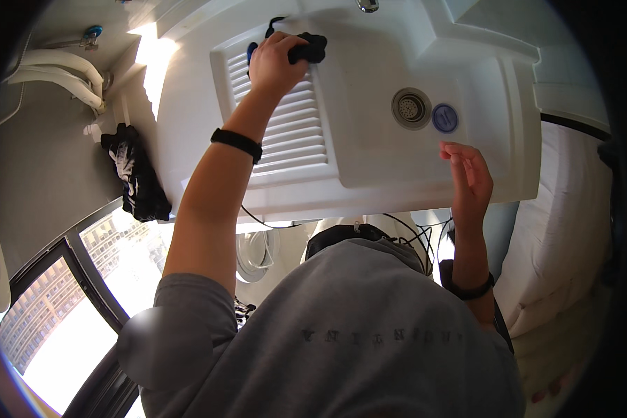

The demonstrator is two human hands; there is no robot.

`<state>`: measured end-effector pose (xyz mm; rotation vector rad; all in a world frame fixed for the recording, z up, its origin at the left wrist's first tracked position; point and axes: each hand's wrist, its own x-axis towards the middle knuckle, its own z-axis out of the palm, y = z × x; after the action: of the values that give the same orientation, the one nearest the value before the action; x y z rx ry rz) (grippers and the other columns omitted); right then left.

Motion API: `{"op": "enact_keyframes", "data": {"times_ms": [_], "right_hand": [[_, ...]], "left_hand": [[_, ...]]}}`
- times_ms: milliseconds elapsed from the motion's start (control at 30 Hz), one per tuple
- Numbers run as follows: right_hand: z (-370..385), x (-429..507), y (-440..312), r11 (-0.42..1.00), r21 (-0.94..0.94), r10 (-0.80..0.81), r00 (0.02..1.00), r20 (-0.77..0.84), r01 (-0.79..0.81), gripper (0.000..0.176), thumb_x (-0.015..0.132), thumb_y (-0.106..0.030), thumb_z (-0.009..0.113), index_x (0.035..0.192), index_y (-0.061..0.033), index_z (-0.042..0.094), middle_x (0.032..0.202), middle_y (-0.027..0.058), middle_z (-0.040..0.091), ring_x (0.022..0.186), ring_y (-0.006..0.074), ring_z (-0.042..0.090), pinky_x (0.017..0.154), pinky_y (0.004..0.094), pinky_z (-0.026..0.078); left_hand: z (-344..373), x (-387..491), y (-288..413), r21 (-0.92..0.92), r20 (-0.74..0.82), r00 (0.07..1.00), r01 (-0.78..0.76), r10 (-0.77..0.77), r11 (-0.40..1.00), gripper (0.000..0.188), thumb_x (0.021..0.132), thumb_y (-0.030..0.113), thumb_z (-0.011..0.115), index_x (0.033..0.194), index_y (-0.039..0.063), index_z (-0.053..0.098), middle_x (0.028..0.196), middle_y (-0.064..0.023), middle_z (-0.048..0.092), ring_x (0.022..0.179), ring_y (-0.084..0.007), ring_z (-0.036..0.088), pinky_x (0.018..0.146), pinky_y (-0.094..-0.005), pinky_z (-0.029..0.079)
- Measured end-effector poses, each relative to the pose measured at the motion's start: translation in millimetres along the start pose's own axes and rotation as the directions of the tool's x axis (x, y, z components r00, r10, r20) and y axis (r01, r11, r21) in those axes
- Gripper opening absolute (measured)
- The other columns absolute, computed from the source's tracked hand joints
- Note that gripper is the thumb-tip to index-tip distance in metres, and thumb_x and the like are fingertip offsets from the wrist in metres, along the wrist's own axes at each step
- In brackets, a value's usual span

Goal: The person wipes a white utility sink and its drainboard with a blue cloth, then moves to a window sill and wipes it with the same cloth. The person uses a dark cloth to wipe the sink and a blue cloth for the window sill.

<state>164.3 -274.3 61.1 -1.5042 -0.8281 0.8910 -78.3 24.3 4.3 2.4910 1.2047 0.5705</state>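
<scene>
My left hand [277, 65] grips a wadded black cloth [312, 48] at the top of the ribbed washboard [292, 130] moulded into the white sink. Part of the cloth shows on the far side of my fingers, with a small blue patch [251, 50] at the left. The rest is hidden under the hand. My right hand [470, 170] hovers above the basin's front side, fingers loosely bent and holding nothing. Just beyond its fingertips lies a round blue-violet disc [444, 118], beside the metal drain strainer [411, 108] in the white basin [376, 151].
A faucet tip [367, 5] juts in at the top. Another black garment with white marks [133, 172] lies at the sink's left side, near white pipes [62, 73] and a blue-handled valve [92, 34]. Dark cables [423, 237] hang below the front edge. White padded fabric [559, 224] stands at right.
</scene>
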Motion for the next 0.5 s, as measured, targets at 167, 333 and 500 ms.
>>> {"op": "enact_keyframes", "data": {"times_ms": [167, 333, 500], "right_hand": [[6, 0, 6, 1.0, -0.001, -0.012, 0.998, 0.054, 0.012, 0.016, 0.104, -0.006, 0.054, 0.112, 0.0018, 0.064, 0.114, 0.0132, 0.07, 0.107, 0.0202, 0.065, 0.098, 0.0346, 0.05], [7, -1, 7, 0.999, -0.01, 0.035, 0.994, 0.1, -0.034, 0.016, 0.104, -0.007, 0.054, 0.113, 0.0016, 0.065, 0.112, 0.0126, 0.07, 0.107, 0.0193, 0.064, 0.098, 0.0337, 0.05], [4, 5, 4, 0.999, -0.045, 0.023, 0.993, 0.116, -0.018, 0.016, 0.104, -0.007, 0.054, 0.112, 0.0012, 0.065, 0.112, 0.0115, 0.07, 0.104, 0.0173, 0.064, 0.097, 0.0319, 0.049]], "left_hand": [[12, -15, -23, -0.019, 0.169, 0.97, -0.172, 0.173, 0.985, 0.027, 0.065, 0.014, 0.07, 0.092, 0.015, 0.073, 0.108, -0.0012, 0.065, 0.109, -0.0296, 0.058, 0.099, -0.044, 0.044], [-4, -70, 16, -0.068, 0.268, 0.932, -0.234, 0.243, 0.97, 0.028, 0.061, 0.015, 0.071, 0.089, 0.018, 0.071, 0.102, -0.0005, 0.062, 0.104, -0.0269, 0.058, 0.095, -0.0427, 0.041], [7, -123, 63, -0.093, 0.308, 0.897, -0.302, 0.316, 0.949, 0.029, 0.06, 0.022, 0.072, 0.09, 0.019, 0.071, 0.103, 0.0002, 0.061, 0.105, -0.0242, 0.056, 0.096, -0.0425, 0.039]]}}
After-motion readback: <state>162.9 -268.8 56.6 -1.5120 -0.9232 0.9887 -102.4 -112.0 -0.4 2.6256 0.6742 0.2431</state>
